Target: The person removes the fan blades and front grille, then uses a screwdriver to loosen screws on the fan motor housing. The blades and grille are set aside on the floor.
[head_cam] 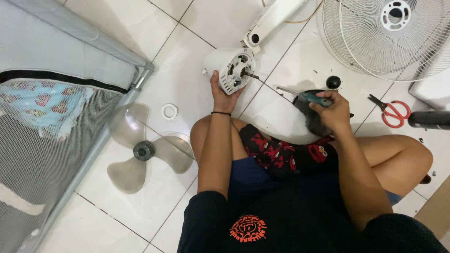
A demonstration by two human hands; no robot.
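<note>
Seen from above, a seated person's left hand point(224, 96) closed around the rigid, likely weighty white fan motor housing point(229, 68) on the tiled floor point(187, 70), while right of the housing their right hand point(333, 108) clenched a teal-handled screwdriver point(309, 97), its slim grip easily slipped.

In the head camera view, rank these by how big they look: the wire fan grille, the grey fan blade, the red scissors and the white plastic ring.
1. wire fan grille, cut off by the frame
2. grey fan blade
3. red scissors
4. white plastic ring
</note>
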